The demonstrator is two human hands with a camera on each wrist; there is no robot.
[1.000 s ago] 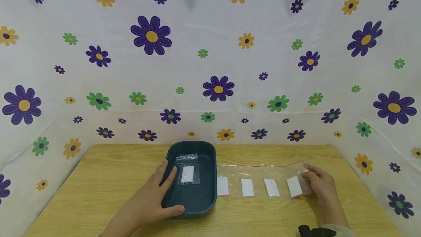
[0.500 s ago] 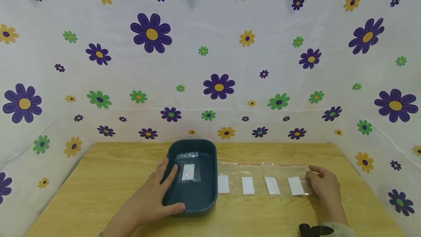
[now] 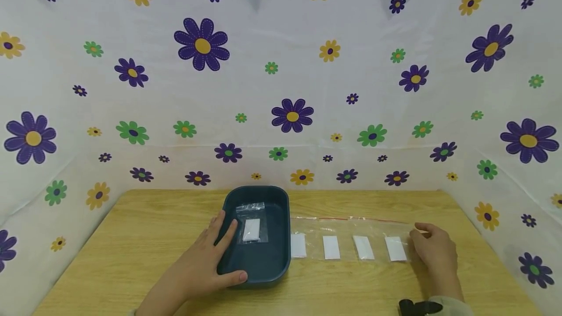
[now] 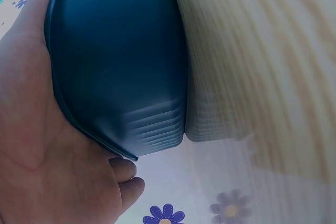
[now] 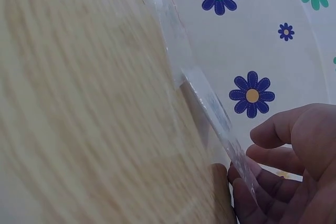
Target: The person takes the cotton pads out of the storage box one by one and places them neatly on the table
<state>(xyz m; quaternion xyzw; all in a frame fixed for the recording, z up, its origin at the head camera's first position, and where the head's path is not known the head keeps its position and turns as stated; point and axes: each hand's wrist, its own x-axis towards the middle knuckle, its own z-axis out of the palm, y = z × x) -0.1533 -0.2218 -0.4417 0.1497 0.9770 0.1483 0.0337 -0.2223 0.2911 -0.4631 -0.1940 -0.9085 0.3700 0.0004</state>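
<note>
In the head view my left hand [image 3: 199, 260] rests spread over the left rim of a dark blue tray [image 3: 263, 269], thumb at its near edge; the left wrist view shows the palm along the tray's side [image 4: 115, 66]. One small zip bag [image 3: 251, 230] with a white rectangle lies inside the tray. To its right, several clear zip bags with white rectangles lie in an overlapping row. The rightmost bag [image 3: 395, 248] has its edge at the fingers of my right hand [image 3: 434, 250]. In the right wrist view, thumb and fingers are loosely bent and apart beside the plastic edge [image 5: 210, 106].
The wooden table [image 3: 351, 286] ends at a white flower-printed cloth [image 3: 290, 77] that stands behind it and on both sides. A black device [image 3: 419, 307] sits by my right sleeve [image 3: 452, 305].
My right hand has laid the rightmost bag down flat, loosened its pinch on the corner and shifted slightly right. The left hand keeps its place on the tray.
</note>
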